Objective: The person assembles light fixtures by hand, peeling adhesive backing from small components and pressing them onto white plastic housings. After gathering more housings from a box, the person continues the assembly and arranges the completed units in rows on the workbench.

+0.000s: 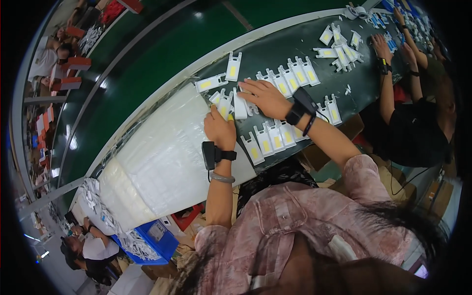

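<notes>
My left hand (220, 130) is at the near end of a small heap of white plastic pieces, its fingers bent around a flat white piece with a yellow patch (224, 104). Something yellow shows at its thumb. My right hand (268, 100) reaches over the same heap from the right, its fingers stretched out and apart. Below its fingertips lies a plain white piece (240, 107), partly covered by the hand. Two more yellow-patched white pieces (233, 67) lie just beyond.
Yellow-patched pieces stand in a far row (290, 78) and a near row (275, 136) on the dark table. A loose pile (341, 50) lies farther right, near a co-worker's hands (382, 47). Plastic-wrapped white sheeting (162, 152) covers the left. A blue bin (160, 241) stands below.
</notes>
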{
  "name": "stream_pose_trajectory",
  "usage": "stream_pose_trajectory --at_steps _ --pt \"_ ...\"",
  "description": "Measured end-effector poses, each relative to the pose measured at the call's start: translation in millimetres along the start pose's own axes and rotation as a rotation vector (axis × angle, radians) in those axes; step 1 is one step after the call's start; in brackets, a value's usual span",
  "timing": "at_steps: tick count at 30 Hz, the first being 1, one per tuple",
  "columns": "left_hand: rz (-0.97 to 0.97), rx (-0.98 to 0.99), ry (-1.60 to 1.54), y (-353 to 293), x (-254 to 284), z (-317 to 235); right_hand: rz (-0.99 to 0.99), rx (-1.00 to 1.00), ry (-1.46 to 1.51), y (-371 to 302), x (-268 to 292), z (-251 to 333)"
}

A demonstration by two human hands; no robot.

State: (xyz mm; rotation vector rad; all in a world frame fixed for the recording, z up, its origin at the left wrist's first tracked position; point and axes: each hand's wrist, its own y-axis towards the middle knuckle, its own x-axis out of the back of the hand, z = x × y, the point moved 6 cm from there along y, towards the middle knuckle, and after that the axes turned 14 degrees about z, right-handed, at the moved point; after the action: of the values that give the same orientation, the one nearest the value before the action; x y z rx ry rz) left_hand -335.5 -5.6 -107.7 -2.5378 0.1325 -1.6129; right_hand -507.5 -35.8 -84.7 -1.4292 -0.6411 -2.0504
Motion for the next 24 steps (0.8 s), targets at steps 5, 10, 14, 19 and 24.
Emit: stream_pose_trajectory --at_steps 5,10,14,19,24 --pt "0.007 0.054 -0.203 -2 4 29 0.075 0.019 -0.089 27 -10 -12" --pt "0.237 0.175 -0.814 -11 -6 49 0.057 0.030 -0.033 33 9 -16" --pt "0.288 0.242 -1.085 -25 -11 44 -0.028 -0.017 0.160 12 28 -22" --pt "0.284 -0.018 -1.099 -29 -22 -12 -0.357 -0.524 0.653 -86 43 -107" --pt "0.100 -0.171 -0.632 -20 -55 -32 -0.496 -1.023 0.688 -210 35 -201"
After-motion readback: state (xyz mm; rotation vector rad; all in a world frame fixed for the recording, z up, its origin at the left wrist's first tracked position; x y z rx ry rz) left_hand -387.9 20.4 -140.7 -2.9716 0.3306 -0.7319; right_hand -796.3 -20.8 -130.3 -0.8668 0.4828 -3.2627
